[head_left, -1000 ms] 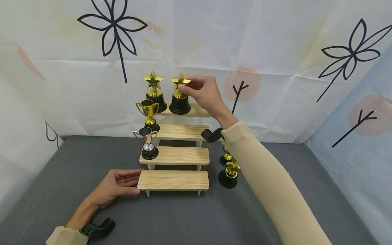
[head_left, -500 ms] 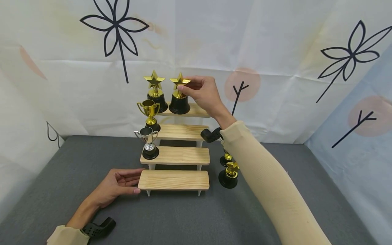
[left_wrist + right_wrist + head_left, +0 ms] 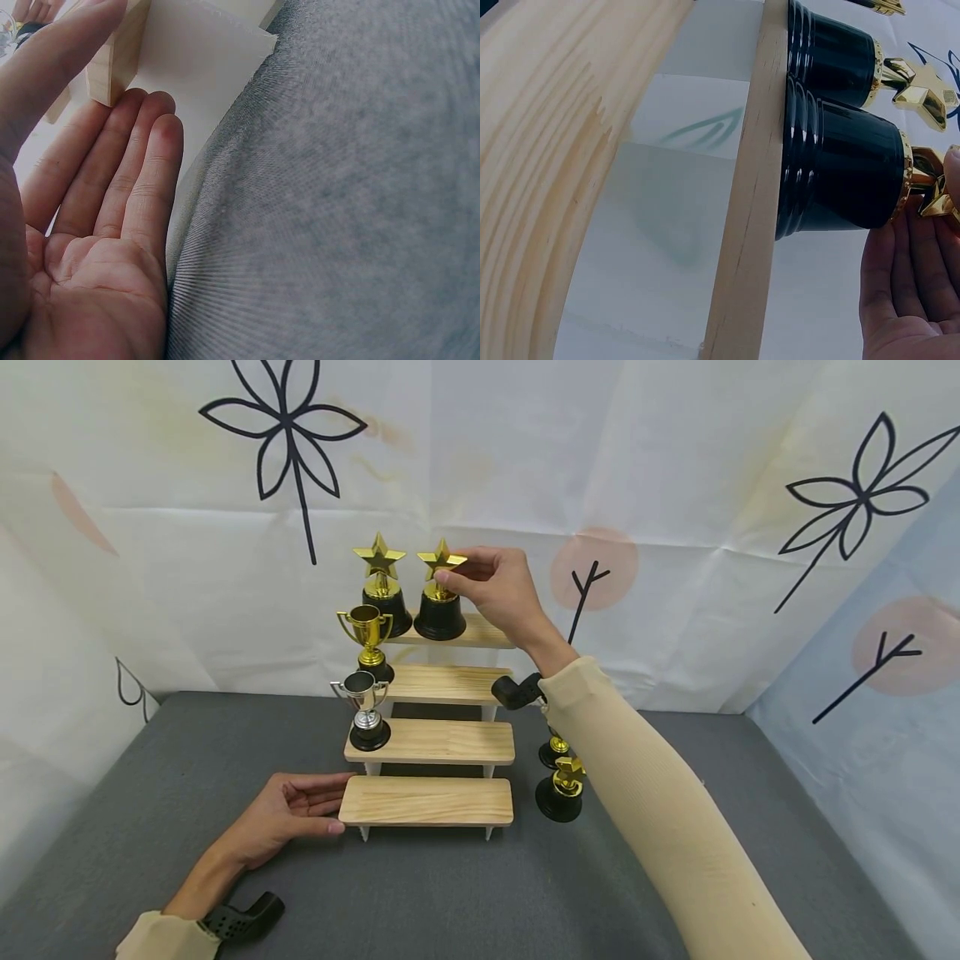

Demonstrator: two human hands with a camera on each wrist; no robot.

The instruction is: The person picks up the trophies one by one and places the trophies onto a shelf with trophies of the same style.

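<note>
On the top step of a wooden tiered stand (image 3: 427, 800) are two gold star trophies with black bases. My right hand (image 3: 498, 585) pinches the right star trophy (image 3: 441, 614) by its star; in the right wrist view its black base (image 3: 847, 165) rests on the board. The left star trophy (image 3: 387, 610) stands close beside it. My left hand (image 3: 288, 818) is at the bottom step's left end, fingers (image 3: 154, 172) straight and thumb touching the board's edge. A gold cup trophy (image 3: 367, 628) stands on the second step from the top, a silver cup trophy (image 3: 365, 697) below it.
Right of the stand, a small star trophy (image 3: 561, 793) stands on the grey table (image 3: 420, 902). Behind it another trophy (image 3: 553, 750) is partly hidden by the right sleeve (image 3: 660, 793). A patterned white cloth (image 3: 480, 460) hangs behind the stand.
Both hands keep their places on the star trophy and the stand. The whole view shifts very slightly; nothing else visibly moves.
</note>
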